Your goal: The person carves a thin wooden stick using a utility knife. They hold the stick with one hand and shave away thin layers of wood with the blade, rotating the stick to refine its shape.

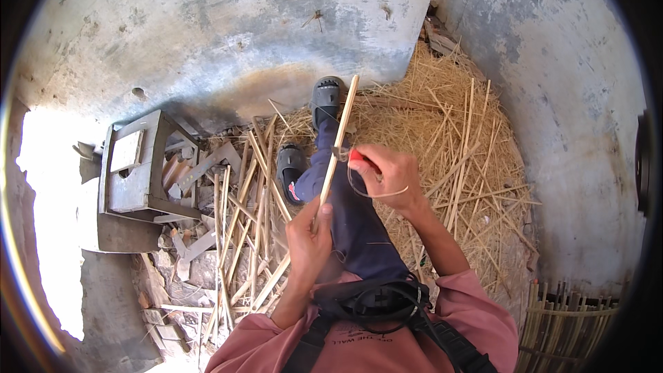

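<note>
From where I stand, the long, straight, pale wooden stick (344, 121) is above the dark-blue trousered leg (366, 231); the left hand (309, 240) wraps its near part, presumably to steady it, while the right hand (392, 171) clasps a small red-handled tool (356, 156) beside its middle, likely for control. It runs near to far, far tip leaning right. Straw-coloured strips (452, 107) heap the floor farther right.

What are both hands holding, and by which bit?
The left hand holds a pale stick near its lower end; the right hand, a tool by its red handle.
</note>
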### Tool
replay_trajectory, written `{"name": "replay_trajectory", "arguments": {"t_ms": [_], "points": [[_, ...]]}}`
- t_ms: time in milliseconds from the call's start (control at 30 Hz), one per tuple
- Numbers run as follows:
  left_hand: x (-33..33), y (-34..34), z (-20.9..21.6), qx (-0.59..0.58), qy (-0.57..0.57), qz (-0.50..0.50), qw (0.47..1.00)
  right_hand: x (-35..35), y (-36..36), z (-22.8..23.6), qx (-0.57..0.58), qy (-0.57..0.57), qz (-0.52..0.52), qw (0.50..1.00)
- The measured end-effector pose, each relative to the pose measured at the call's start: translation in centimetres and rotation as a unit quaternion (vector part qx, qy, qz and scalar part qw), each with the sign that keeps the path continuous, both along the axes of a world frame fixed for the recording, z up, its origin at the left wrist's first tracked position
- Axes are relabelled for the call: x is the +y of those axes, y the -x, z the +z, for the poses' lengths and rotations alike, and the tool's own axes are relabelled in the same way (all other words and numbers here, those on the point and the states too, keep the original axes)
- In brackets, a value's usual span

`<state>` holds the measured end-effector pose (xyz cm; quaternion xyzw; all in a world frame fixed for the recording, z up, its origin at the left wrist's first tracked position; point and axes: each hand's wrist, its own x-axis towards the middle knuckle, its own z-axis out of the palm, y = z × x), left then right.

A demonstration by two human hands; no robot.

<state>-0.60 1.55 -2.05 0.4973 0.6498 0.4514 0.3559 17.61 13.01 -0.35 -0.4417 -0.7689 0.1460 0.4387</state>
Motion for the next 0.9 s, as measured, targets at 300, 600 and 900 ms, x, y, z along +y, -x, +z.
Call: {"name": "replay_trajectory", "arguments": {"t_ms": [300,600,900], "points": [[-2.4,1.7,-1.9,0.041,-0.005,-0.008,0.999,8.5,-8.0,0.0,0.012,0.153,-0.146,0.977],[0.3,2.5,-0.5,0.093,-0.042,-0.012,0.995,5.2,-9.5,-1.7,0.075,0.232,-0.071,0.967],[2.1,0.9,0.9,0.049,-0.071,0.017,0.996,5.8,-4.6,2.2,0.115,0.201,0.079,0.969]]}}
